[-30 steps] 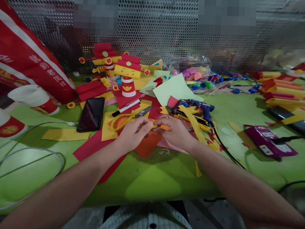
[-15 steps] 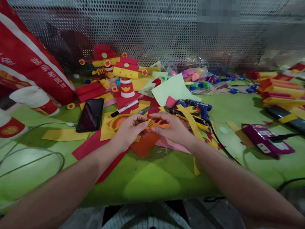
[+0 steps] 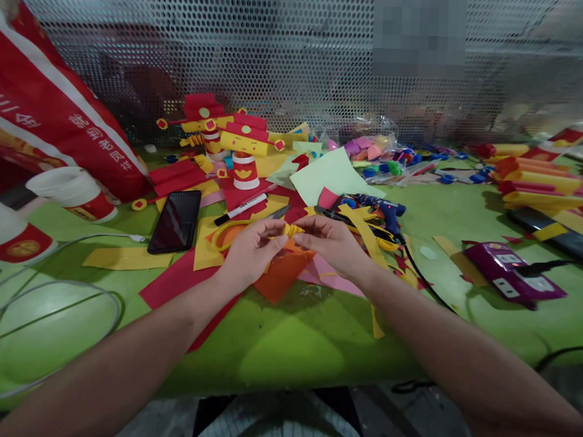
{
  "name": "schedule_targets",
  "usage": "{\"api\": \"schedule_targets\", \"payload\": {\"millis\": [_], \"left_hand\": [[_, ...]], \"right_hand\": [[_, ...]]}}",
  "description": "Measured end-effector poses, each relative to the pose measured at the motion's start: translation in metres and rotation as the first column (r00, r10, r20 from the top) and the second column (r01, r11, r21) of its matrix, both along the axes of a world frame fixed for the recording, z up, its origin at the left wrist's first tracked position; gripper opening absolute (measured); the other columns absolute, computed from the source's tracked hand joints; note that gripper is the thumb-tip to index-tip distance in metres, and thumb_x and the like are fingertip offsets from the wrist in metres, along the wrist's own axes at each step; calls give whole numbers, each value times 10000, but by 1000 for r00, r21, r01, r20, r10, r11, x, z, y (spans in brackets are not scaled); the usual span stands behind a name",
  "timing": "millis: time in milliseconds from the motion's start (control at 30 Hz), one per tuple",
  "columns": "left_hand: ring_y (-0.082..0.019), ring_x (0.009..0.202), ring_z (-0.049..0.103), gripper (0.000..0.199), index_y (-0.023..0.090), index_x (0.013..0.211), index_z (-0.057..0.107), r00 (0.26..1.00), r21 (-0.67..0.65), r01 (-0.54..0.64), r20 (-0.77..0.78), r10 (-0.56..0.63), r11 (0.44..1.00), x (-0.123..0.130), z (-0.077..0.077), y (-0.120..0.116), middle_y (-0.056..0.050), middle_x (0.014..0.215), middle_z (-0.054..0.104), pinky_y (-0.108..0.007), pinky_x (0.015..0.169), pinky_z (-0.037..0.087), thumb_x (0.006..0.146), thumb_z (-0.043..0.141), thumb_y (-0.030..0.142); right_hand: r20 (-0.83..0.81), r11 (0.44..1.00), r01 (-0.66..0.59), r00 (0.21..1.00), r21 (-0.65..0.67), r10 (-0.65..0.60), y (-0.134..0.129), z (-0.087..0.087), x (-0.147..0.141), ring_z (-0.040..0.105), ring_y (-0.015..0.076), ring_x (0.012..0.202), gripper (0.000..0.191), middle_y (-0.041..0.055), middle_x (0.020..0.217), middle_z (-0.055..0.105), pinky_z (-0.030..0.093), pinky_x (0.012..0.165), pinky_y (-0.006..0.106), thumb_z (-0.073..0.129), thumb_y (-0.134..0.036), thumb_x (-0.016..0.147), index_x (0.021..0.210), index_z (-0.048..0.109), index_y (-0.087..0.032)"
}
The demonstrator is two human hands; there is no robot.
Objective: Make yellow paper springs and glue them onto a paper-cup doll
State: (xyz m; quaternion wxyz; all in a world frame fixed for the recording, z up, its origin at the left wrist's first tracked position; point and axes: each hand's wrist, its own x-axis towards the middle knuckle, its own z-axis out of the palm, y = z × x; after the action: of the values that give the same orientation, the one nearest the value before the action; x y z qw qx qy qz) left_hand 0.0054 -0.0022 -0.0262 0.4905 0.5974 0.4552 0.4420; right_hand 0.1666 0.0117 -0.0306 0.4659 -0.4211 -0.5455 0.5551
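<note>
Between my two hands is a small folded strip of yellow paper (image 3: 293, 231), its pleats showing at the fingertips. My left hand (image 3: 255, 248) pinches its left end between thumb and fingers. At the other end, the thumb and fingers of my right hand (image 3: 336, 245) close on it too. Under the hands lie an orange paper piece (image 3: 280, 277), a red sheet (image 3: 174, 279) and yellow-handled scissors (image 3: 220, 238), partly covered by my left hand. A blue glue gun (image 3: 385, 209) rests beyond my right hand among yellow paper strips.
Paper-cup figures with red hats (image 3: 246, 140) stand at the back. A black phone (image 3: 175, 222), a marker (image 3: 241, 209) and white cups (image 3: 72, 192) lie to the left. On the right are a purple power strip (image 3: 514, 271) with its cable and rolled coloured paper (image 3: 541, 176).
My right hand has come slightly closer to the left, and its fingers now close on the yellow folded paper. The whole view has shifted a little.
</note>
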Motion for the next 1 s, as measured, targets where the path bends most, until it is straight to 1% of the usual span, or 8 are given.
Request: {"api": "schedule_targets", "payload": {"millis": [167,233,300,367,467,700,867,1000], "left_hand": [[-203,919,617,409,157,1051,583,994,109,26,-111,-14,994,-2,-2,2,-92,1021,652,-323,751,521,704,651,361],[-203,902,621,412,161,1059,590,985,138,37,-171,-13,990,-3,-3,3,-88,1005,656,-333,766,513,705,654,363],[-182,805,636,391,170,1061,595,979,140,40,-201,-11,989,-4,-3,3,-77,968,663,-331,730,517,726,635,365],[-154,706,634,372,175,1055,595,984,123,39,-179,-17,992,-4,-2,3,-64,937,667,-315,685,521,737,624,365],[-118,628,622,353,174,1036,586,996,65,47,-78,-42,997,-4,0,3,-49,930,664,-281,636,523,732,628,348],[-100,619,611,408,170,1000,584,993,-42,62,105,-57,997,-3,1,7,-32,910,656,-251,605,522,653,708,345],[-104,562,603,397,165,940,592,993,-82,59,103,-50,995,-4,3,7,-1,775,645,-252,579,507,626,732,364],[-108,592,604,358,163,919,602,996,-67,69,57,-66,995,-4,2,8,-10,805,646,-257,595,501,644,713,362]], "right_hand": [[117,994,-15,993,111,2,0,-2,3,579,115,688,226,5,770,640,478,643,272,678,-249,616,818,608,-176],[142,991,-42,990,131,23,-1,-2,4,583,120,705,232,12,796,645,475,646,273,668,-252,627,838,609,-176],[155,990,-56,987,133,35,-2,-2,4,575,121,692,242,9,771,636,470,637,276,671,-267,624,838,606,-175],[159,990,-56,987,127,35,-1,-1,5,558,119,663,251,1,731,621,464,622,277,679,-285,615,828,603,-176],[154,991,-42,988,125,23,0,1,7,541,113,646,259,-3,727,618,454,612,273,689,-295,601,817,605,-180],[86,990,-23,996,139,11,0,4,8,541,100,652,251,-15,742,623,461,621,256,699,-284,581,795,611,-187],[103,989,-29,995,147,14,2,3,8,557,104,668,246,-11,755,634,468,637,260,701,-282,582,792,615,-188],[94,989,-33,995,147,19,3,1,7,573,113,685,255,-9,756,639,477,648,271,699,-264,576,801,607,-187]]}}
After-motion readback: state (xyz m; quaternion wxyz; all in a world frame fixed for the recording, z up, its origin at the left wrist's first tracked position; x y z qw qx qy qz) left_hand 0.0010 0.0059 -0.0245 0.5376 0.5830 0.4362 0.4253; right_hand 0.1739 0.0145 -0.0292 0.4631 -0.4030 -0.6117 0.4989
